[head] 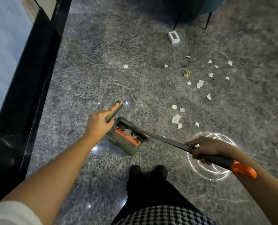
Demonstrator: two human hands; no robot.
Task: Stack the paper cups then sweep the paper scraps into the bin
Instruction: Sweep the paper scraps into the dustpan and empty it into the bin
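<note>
I can read no text, number or brand from here. The white box [174,37] on the floor [102,70] shows only a dark rectangle on its top face. A small card [182,110] among the scraps [200,83] carries a green mark too small for me to make out.
</note>
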